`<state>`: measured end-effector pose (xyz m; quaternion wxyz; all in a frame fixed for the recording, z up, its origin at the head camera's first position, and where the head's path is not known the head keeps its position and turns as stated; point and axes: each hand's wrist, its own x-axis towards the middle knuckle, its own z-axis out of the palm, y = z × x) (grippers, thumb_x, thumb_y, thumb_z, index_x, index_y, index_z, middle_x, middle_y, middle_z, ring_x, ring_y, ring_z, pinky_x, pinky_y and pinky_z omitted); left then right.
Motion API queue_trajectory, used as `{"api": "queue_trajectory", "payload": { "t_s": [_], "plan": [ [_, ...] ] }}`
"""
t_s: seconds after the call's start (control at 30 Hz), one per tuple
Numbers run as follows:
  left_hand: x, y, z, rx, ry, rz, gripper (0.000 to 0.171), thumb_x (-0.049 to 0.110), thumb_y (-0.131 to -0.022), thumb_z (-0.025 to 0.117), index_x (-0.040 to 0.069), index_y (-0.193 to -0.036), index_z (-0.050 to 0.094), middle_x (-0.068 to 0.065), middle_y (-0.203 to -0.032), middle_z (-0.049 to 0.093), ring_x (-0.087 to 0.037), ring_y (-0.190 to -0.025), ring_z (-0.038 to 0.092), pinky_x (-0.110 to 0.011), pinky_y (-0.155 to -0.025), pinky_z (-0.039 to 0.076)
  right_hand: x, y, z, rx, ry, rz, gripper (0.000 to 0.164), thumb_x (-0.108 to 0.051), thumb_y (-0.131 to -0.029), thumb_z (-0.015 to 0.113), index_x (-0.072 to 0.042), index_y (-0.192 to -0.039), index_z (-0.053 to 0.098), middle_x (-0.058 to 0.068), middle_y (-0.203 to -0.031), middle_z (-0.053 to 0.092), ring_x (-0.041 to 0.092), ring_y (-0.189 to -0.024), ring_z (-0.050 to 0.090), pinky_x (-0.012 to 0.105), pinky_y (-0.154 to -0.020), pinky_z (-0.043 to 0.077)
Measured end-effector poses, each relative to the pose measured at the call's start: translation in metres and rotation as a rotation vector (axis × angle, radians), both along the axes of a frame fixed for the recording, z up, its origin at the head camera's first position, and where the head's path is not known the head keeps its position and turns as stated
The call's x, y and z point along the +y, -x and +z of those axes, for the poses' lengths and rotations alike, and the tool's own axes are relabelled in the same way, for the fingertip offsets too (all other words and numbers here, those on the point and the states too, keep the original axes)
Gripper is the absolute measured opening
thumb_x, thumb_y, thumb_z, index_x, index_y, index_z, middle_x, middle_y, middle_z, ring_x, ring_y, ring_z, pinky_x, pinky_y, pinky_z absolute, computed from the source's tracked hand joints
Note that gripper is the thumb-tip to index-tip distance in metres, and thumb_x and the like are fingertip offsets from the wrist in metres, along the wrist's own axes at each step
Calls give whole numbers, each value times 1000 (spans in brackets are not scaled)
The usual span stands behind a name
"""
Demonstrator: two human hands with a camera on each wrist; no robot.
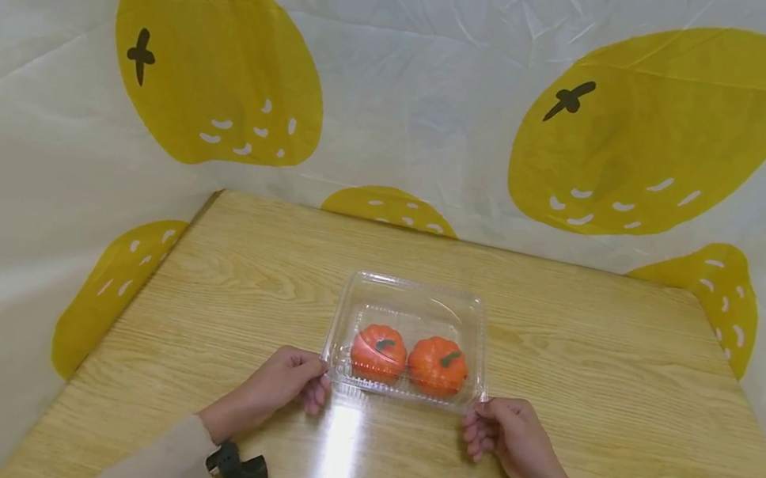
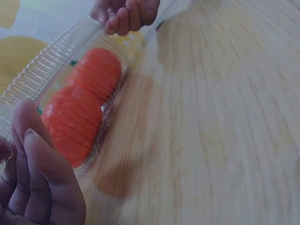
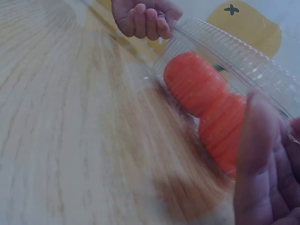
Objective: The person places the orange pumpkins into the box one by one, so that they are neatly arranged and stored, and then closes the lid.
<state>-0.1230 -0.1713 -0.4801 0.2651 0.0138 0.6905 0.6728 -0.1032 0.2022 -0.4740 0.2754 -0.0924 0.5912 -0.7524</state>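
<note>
A clear plastic clamshell box (image 1: 419, 295) sits on the wooden table with its lid down. Two small orange pumpkins with green stems, the left one (image 1: 378, 352) and the right one (image 1: 437, 366), lie side by side inside, near the front wall. My left hand (image 1: 290, 379) pinches the box's rim at the near left corner between thumb and fingers. At the near right corner, my right hand (image 1: 509, 438) pinches the rim the same way. Both wrist views show the pumpkins through the ribbed front wall (image 2: 51, 70), with the hands at opposite ends of the rim.
The light wood table (image 1: 264, 272) extends around the box on all sides. A white cloth (image 1: 412, 115) printed with large yellow fruit hangs behind the table and along its sides. Dark wrist devices are strapped at both cuffs, one near the left sleeve (image 1: 163, 455).
</note>
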Motion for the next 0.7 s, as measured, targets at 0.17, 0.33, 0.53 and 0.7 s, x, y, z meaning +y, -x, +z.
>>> {"api": "queue_trajectory", "payload": {
  "t_s": [0.17,0.33,0.53,0.7],
  "plan": [
    [-3,4,-1,12,-2,-21,29,11,-101,49,-8,-89,68,2,-70,69,-9,-60,64,-23,-60,61,-1,0,-2,7,18,-2,43,-3,-106,39,-10,-89,78,-6,-82,78,4,-69,72,19,-62,61],
    [-7,7,-3,-6,-13,-56,32,16,-102,50,-8,-92,69,0,-73,72,-11,-64,68,-25,-65,62,0,2,-2,-43,57,25,42,-4,-107,39,-7,-97,80,-2,-87,81,7,-76,77,24,-69,65],
    [-19,10,7,-96,20,-105,57,41,-107,45,-10,-106,70,-8,-87,78,-18,-76,76,-31,-72,65,8,3,3,-75,-67,11,40,-14,-110,40,-1,-109,77,3,-94,81,14,-87,79,32,-81,67],
    [-33,14,20,-26,133,-53,69,55,-109,36,-6,-111,70,-16,-102,79,-25,-92,78,-36,-82,65,22,6,14,-72,-271,-84,44,-31,-112,45,3,-113,74,4,-97,82,18,-91,79,33,-84,66]
  ]
}}
